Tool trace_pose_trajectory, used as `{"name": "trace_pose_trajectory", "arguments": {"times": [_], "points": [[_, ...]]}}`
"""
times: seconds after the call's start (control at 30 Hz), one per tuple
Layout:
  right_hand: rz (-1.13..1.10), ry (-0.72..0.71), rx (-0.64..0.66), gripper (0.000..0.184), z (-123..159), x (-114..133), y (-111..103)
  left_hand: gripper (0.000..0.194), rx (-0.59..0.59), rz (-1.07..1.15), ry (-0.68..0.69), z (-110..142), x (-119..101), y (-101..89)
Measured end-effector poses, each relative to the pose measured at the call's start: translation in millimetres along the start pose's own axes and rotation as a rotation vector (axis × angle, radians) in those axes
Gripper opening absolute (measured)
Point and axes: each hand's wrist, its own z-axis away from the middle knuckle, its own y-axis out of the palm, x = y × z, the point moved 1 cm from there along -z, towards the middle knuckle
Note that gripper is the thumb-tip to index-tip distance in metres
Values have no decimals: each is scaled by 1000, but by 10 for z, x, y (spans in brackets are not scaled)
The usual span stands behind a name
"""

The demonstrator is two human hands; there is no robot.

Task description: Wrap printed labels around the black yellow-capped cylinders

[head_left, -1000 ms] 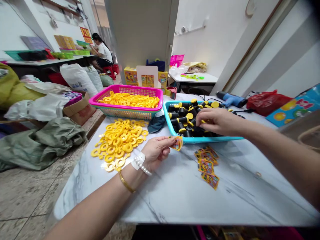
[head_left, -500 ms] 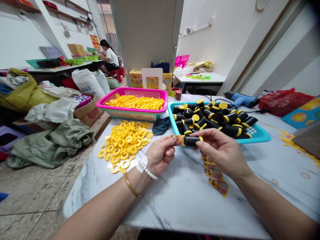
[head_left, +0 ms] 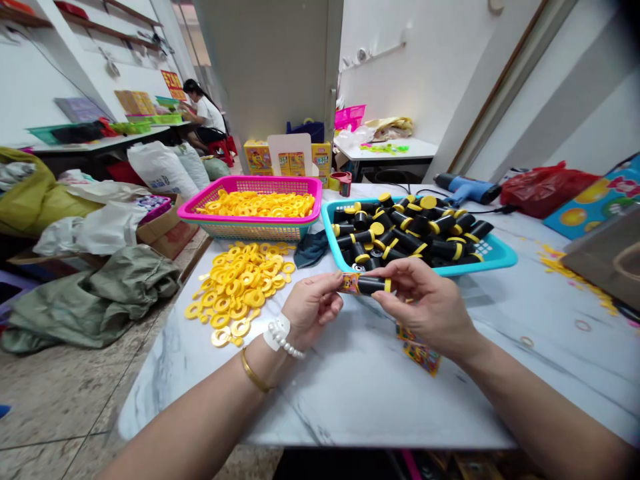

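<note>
In front of the blue basket, my right hand (head_left: 433,303) pinches a black cylinder (head_left: 371,285) with a yellow cap, held roughly level. My left hand (head_left: 313,307) has its thumb and finger closed on a small printed sleeve (head_left: 351,283) at the cylinder's left end. Whether the sleeve is around that end or only against it, I cannot tell. More printed sleeves (head_left: 423,357) in orange and other colours lie on the table below my right hand, partly hidden by it. To the left spreads a pile of yellow rings (head_left: 240,287).
Black cylinders with yellow caps fill the blue basket (head_left: 493,263). Behind the pile is a pink basket (head_left: 250,217) of yellow pieces. A dark cloth (head_left: 311,249) lies between the baskets. A blue heat gun (head_left: 467,189) rests at the back right. A person (head_left: 205,117) sits far left.
The whole scene has shifted left as the camera turned right. Both hands keep their hold, and less of the sleeve shows between my left fingers and the cylinder.
</note>
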Motion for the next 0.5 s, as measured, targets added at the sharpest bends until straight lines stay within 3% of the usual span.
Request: {"name": "trace_pose_trajectory", "arguments": {"times": [0.1, 0.23, 0.43, 0.5], "points": [[68, -72, -21, 26, 8, -22, -33, 34, -9, -21, 39, 1, -4, 2], [84, -132, 38, 34, 12, -54, -31, 36, -7, 32, -17, -18, -2, -3], [-13, -38, 46, 23, 41, -110, 11, 35, 26, -6, -11, -12, 13, 4], [-40, -47, -8, 23, 50, -99, 10, 36, 33, -55, -4, -2, 27, 11]]}}
